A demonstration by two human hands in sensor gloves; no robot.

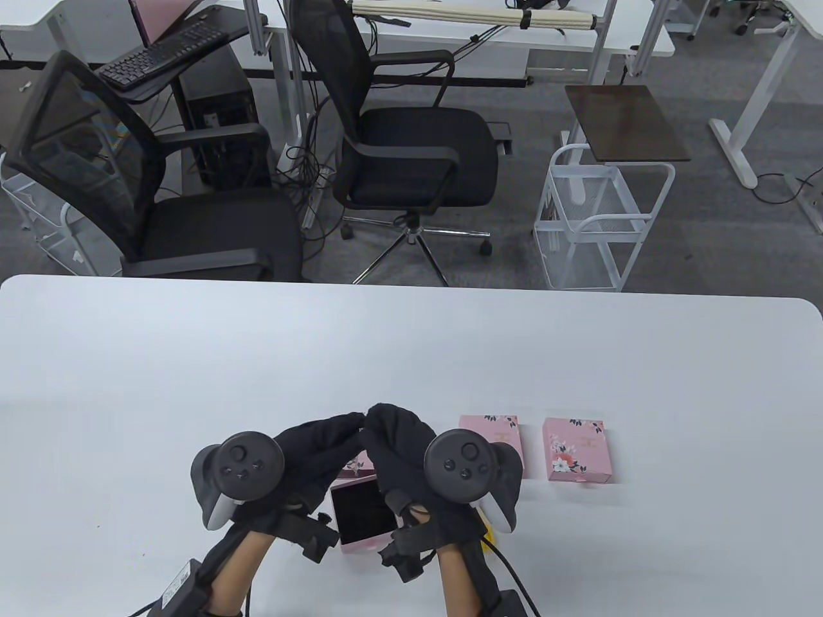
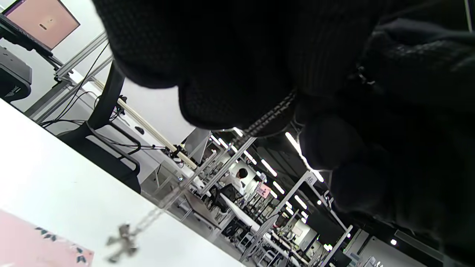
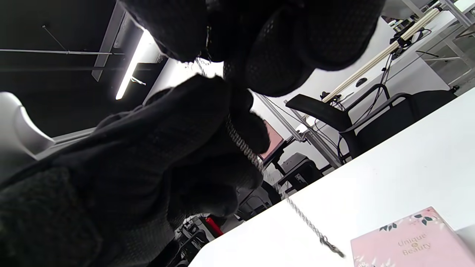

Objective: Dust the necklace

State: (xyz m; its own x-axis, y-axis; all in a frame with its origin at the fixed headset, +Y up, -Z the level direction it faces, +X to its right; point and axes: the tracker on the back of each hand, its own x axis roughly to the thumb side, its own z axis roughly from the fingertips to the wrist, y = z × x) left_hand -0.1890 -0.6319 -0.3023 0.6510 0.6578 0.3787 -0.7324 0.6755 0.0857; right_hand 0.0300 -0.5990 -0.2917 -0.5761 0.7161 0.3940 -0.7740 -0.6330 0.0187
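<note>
just silver chain necklace [image 3: 256, 160], cross pendant [image 2: 122, 243]

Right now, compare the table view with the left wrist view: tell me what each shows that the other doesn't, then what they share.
Only the table view shows the open pink box with its dark lining beneath the hands, two closed pink boxes to the right, and both trackers. Only the left wrist view shows the necklace hanging as a chain from the gloved fingers, with a cross pendant at its end. Both show the left hand, the right hand, and the white table.
</note>
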